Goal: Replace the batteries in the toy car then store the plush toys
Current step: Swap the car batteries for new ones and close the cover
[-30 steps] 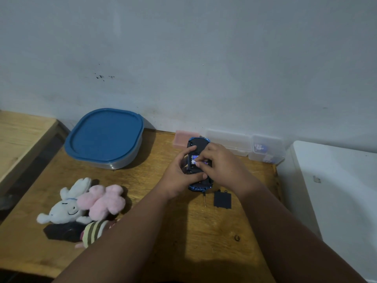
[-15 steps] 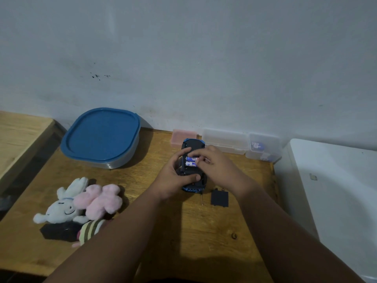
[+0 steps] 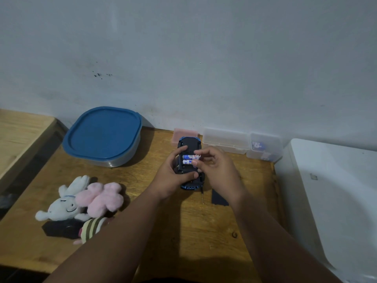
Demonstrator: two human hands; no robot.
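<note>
Left hand point(image 3: 173, 176) clamped round upturned toy car point(image 3: 189, 166); right hand point(image 3: 214, 170) now lifted slightly, fingertips pinching a battery point(image 3: 196, 156). Seemingly mid-swap; cover point(image 3: 219, 199) off, right of car.

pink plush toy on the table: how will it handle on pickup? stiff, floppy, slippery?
The pink plush toy looks fluffy and limp, so it will probably flop and squash in a grasp. Its fuzzy pile should give good grip, so it is unlikely to slip. It lies against the white bunny plush and near the striped plush, so lifting it may drag those along.
</note>
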